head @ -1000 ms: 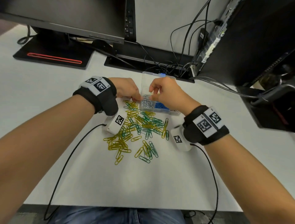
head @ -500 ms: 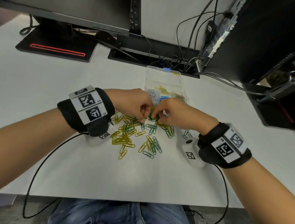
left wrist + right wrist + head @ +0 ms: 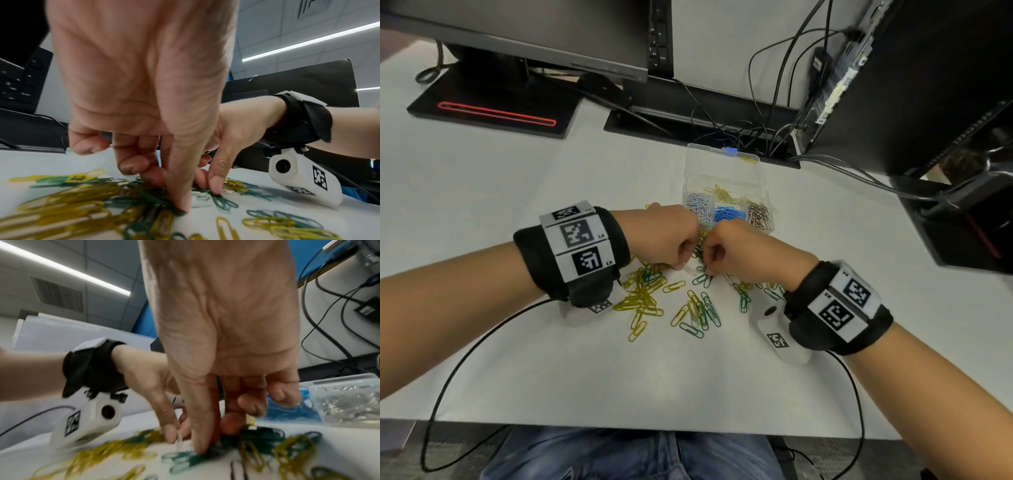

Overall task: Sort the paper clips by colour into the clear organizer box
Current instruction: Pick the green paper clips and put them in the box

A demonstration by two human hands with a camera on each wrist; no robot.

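The paper clips (image 3: 654, 298), yellow and green mixed, lie scattered in a loose pile on the white table (image 3: 585, 370), just in front of the clear organizer box (image 3: 726, 202). The box stands open behind the pile, its lid tipped back; its near compartments hold pale clips on the left, blue in the middle and metallic ones on the right, with a few yellow behind them.

Both hands meet knuckle to knuckle over the far edge of the pile, fingertips down among the green clips. The left hand (image 3: 664, 236) has thumb and forefinger drawn together on the clips; whether it has one lifted, I cannot tell. The right hand (image 3: 743, 250) likewise pinches down with thumb and forefinger onto a green clip (image 3: 185, 457) lying on the table, its other fingers curled.

Each wrist carries a black band with printed markers and a white camera unit. Monitor stands and cables sit at the back of the table.
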